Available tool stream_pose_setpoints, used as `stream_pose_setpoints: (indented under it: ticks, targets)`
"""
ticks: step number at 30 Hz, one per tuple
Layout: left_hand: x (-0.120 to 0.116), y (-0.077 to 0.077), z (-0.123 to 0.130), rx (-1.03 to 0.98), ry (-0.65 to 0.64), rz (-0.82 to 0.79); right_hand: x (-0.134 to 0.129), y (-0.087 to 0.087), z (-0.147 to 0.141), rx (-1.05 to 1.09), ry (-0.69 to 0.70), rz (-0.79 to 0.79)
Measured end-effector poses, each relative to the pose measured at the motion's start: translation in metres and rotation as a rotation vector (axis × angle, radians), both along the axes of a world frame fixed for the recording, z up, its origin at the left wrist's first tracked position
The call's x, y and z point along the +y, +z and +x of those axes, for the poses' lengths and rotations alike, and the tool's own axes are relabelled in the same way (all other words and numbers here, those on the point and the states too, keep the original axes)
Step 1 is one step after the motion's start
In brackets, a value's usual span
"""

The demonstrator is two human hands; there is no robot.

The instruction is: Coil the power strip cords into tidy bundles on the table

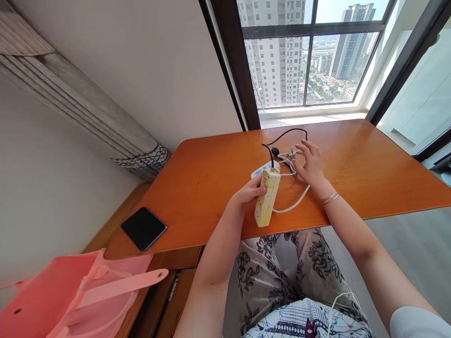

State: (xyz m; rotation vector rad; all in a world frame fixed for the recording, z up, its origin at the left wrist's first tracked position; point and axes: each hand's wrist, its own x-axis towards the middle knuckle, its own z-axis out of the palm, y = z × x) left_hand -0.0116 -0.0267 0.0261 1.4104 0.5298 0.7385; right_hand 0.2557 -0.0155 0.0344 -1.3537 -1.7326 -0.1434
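Note:
My left hand [251, 191] is wrapped round a yellowed power strip [268, 199], which it holds tilted up near the front edge of the table. A black cord [272, 157] comes out of the strip's upper end. Behind it lies a white power strip [260, 170], partly hidden. My right hand [310, 162] hovers over or touches the tangled white cord [287, 173], its fingers spread and slightly curled. By its fingertips are a white plug [292, 154] and, farther left, a black plug [275, 151]. Whether the right fingers touch the cord I cannot tell.
The brown wooden table [207, 188] carries a black tablet [143, 228] at its left front corner. A pink bag [88, 295] sits below that corner, beside wooden drawers [179, 300]. A window [310, 70] stands behind the table, and a grey curtain [91, 108] hangs left.

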Motion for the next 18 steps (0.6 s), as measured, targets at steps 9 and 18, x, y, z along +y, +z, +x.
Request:
stream_pose_setpoints:
  ticks: [9, 18]
  targets:
    - [-0.024, -0.001, 0.034, 0.100, -0.590, -0.122, 0.013, 0.007, 0.035, 0.028, -0.389, -0.704]
    - [-0.028, 0.021, 0.029, 0.097, -0.477, -0.108, 0.015, 0.007, 0.032, 0.089, -0.344, -0.786]
